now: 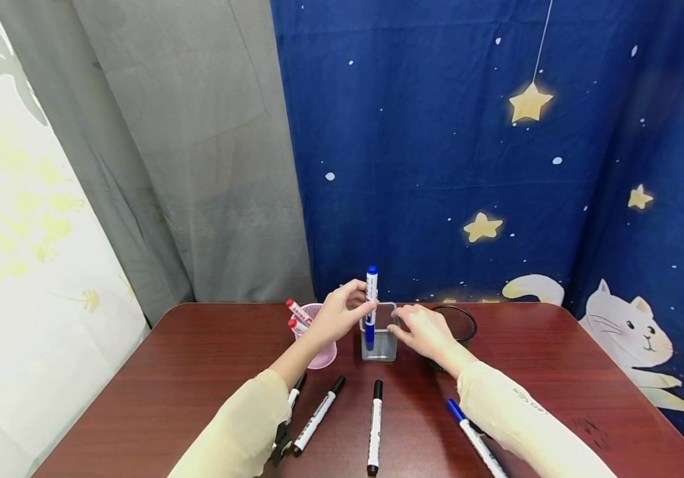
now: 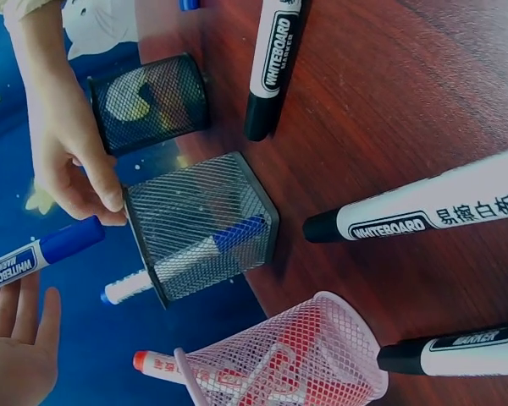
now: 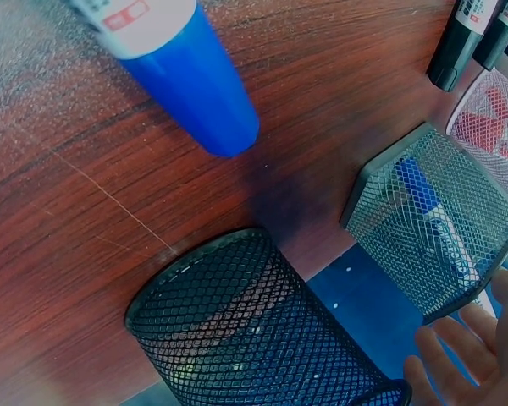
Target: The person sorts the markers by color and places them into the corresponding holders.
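Note:
My left hand (image 1: 336, 315) pinches a blue whiteboard marker (image 1: 372, 292) upright over the square grey mesh pen holder (image 1: 380, 355). In the left wrist view the held marker's blue cap (image 2: 72, 239) is just outside the holder's mouth. Inside that holder leans another blue marker (image 2: 190, 256), its end sticking out past the rim. My right hand (image 1: 426, 328) grips the holder's right rim between thumb and fingers; in the right wrist view part of the right hand (image 3: 466, 355) shows beside the rim.
A pink mesh holder (image 1: 323, 358) with red markers (image 1: 297, 312) stands left, a round black mesh holder (image 3: 254, 330) right. Several black-capped markers (image 1: 321, 415) lie along the table front (image 1: 157, 398). A blue marker (image 1: 476, 438) lies beside the right forearm. Curtains hang behind.

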### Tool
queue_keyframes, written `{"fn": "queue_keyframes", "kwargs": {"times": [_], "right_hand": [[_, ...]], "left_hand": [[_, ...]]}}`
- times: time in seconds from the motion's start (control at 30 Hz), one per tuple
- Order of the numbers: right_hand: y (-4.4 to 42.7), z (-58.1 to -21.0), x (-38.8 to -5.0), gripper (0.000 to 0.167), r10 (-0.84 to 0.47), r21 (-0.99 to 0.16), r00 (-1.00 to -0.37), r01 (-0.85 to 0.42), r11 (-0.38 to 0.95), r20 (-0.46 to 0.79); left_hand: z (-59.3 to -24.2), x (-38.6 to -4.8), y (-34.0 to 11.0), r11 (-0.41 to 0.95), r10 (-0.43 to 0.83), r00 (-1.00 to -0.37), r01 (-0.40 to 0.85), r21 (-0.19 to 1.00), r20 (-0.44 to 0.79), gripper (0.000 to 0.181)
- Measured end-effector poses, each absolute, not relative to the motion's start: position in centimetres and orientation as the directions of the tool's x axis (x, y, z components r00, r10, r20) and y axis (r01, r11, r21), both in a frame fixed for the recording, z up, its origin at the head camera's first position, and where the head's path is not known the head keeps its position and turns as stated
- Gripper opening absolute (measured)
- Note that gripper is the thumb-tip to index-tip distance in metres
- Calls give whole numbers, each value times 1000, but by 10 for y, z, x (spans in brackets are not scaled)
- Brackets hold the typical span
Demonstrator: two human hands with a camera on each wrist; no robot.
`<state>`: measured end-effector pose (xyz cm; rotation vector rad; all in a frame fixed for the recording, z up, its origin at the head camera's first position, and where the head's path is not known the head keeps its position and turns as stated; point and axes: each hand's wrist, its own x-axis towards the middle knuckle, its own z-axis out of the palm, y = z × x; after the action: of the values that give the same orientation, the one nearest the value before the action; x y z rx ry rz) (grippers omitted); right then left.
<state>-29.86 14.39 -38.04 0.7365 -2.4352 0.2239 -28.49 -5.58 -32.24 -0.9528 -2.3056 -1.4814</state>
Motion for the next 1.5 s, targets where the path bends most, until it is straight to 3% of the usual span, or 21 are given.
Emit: {"fn": "queue_keyframes", "kwargs": {"times": [0.5, 1.17, 1.33, 1.5], "right_hand": [[144, -380, -300, 22, -449, -1, -689, -546, 838, 570], [144, -379, -299, 23, -449, 0, -693, -544, 839, 563], [143, -379, -299, 23, -450, -2, -699, -542, 840, 556], [144, -380, -299, 24, -448, -5, -704, -540, 842, 552]], "left_hand": [[-325, -302, -51, 304, 326, -826, 552, 776, 460, 22], [-332, -313, -47, 278, 297, -824, 557, 783, 482, 22], [-313, -293, -46, 260, 291, -832, 544, 798, 473, 21], [-329, -306, -45, 328, 297, -836, 543, 773, 461, 20]]}}
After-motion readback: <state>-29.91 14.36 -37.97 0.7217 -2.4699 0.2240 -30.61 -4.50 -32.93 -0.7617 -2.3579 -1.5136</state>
